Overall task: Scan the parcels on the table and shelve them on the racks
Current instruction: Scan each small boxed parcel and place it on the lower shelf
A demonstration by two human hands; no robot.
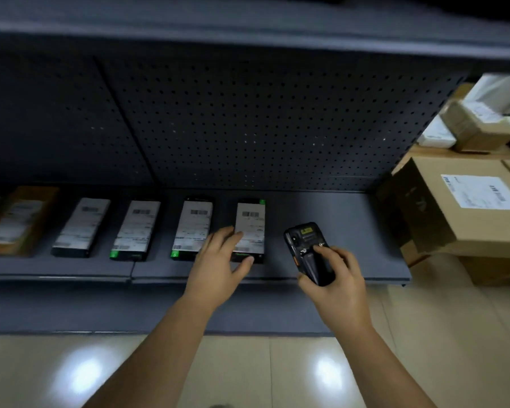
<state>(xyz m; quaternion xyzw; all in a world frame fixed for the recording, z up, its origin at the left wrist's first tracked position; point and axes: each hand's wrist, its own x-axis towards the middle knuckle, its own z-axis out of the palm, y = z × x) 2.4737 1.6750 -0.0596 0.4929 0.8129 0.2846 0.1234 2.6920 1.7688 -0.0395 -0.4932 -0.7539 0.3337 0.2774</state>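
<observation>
Parcels line the dark grey metal shelf (336,219), long axes running near to far. The left hand (218,260) rests spread and flat on the rightmost flat black parcel with a white label (252,222) — directly beneath its fingers. The right hand (333,281), just to the right, grips a black handheld scanner (306,251).

Glossy tiled floor (248,369) reflects two lights.

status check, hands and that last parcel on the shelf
Left hand open, fingers resting on rightmost parcel, lying flat on shelf. Right hand gripping scanner. Shelf space right of parcel bare, nothing in the way.
</observation>
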